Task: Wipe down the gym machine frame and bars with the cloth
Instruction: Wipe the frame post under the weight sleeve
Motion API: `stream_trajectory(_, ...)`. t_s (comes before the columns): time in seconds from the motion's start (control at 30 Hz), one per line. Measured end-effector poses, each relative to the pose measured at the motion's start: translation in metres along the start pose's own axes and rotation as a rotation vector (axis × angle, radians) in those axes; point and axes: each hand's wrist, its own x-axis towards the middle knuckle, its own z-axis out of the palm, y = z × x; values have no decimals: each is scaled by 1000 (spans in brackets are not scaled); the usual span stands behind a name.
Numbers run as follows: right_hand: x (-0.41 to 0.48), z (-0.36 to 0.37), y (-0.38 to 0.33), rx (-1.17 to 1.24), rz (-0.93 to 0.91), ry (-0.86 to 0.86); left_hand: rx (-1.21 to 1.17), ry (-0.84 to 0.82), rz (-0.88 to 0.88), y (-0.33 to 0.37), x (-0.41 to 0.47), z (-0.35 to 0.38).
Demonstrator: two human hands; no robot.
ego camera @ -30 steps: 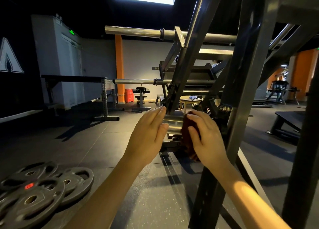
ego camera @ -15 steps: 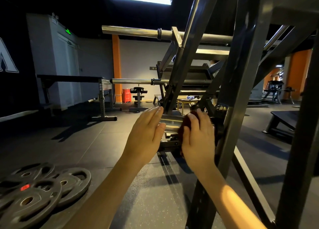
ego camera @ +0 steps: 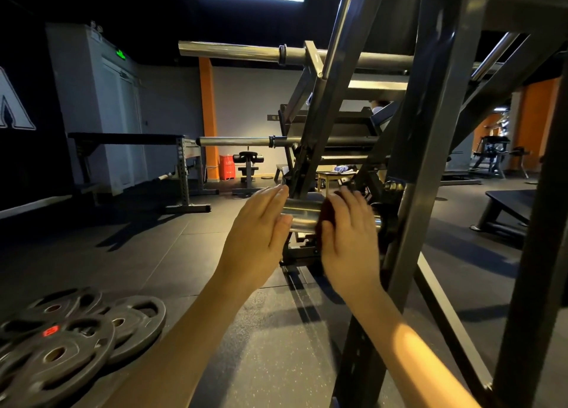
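**Two hands on one low chrome peg (ego camera: 302, 212)**

Right hand (ego camera: 347, 235) wraps the dark red cloth (ego camera: 325, 212) over the peg, fingers curved on top and thumb beneath. Left hand (ego camera: 261, 229), fingers straight, lies flat against the peg's free end. Peg axis runs left to right; bare chrome lies left of the cloth. Frame upright (ego camera: 430, 174) stands just right of the hand, so I judge travel blocked that way. Weight plates (ego camera: 76, 340) sit well apart on the floor.

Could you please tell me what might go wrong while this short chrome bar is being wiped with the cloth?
The right hand holds the dark red cloth on the chrome bar, close to the bolted joint and frame upright, so it could be knocked or pinched there. The left hand lies open at the bar's end, probably bracing little. The weight plates on the floor could trip a backward step.
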Motion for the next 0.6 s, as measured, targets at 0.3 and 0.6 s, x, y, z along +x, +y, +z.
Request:
stream_trajectory(0.3,-9,-24,48,-193,-145,-110,-31,8,11,-1,-1,2)
stream_trajectory(0.6,0,5,-12,-81,-101,-27,-17,35,37,-5,0,7)
